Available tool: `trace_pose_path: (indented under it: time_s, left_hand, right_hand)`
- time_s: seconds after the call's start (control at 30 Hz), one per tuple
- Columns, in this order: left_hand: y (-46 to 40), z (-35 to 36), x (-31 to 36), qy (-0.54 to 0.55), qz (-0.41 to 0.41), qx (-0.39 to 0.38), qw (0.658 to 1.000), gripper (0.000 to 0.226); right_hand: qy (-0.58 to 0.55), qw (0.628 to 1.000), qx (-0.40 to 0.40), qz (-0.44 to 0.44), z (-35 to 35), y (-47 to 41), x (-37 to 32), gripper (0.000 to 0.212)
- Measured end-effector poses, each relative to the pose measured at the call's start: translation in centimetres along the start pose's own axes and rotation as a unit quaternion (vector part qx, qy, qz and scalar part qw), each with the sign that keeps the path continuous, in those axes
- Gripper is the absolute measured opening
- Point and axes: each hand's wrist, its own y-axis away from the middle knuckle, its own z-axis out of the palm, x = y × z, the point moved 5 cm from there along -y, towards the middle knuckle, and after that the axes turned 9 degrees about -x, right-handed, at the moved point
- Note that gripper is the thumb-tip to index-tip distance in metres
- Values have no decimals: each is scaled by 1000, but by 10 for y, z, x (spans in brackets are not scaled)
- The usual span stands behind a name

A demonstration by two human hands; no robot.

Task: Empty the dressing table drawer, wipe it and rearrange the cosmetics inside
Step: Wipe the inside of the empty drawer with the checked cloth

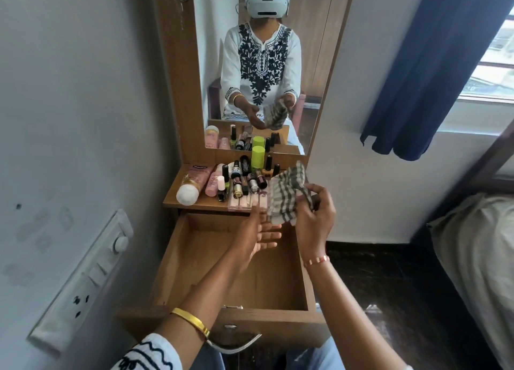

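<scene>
The wooden drawer (178, 261) of the dressing table is pulled out and has nothing inside. My right hand (315, 219) grips a checked cloth (286, 194) above the drawer's far right corner. My left hand (260, 234) is open, palm up, just left of the cloth and under its lower edge. Several cosmetics lie crowded on the table top (200, 201): pink tubes (212, 181), a lime-green bottle (258, 158), small dark bottles (244, 165) and a flat pink palette (246, 201).
A mirror (261, 63) rises behind the table top and reflects me. A white switch panel (83, 280) is on the left wall. A bed (478, 258) stands at the right, with a dark blue curtain (434, 63) and a window above it.
</scene>
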Motion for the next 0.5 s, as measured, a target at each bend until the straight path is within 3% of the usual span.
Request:
trace_pose_path:
  time_s: [0.13, 0.27, 0.33, 0.5]
  left_hand:
    - [13, -1, 0, 156, 4, 2, 988, 39]
    - [30, -21, -12, 131, 7, 78, 988, 15]
    - [39, -30, -21, 117, -6, 108, 987, 13]
    - [54, -43, -40, 97, -47, 115, 987, 33]
  right_hand:
    - [-70, 995, -68, 21, 4, 37, 8, 16]
    - [-27, 992, -112, 60, 10, 58, 26, 15]
    - [-42, 982, -129, 129, 14, 64, 35, 9]
    - [-61, 903, -209, 371, 26, 77, 57, 51]
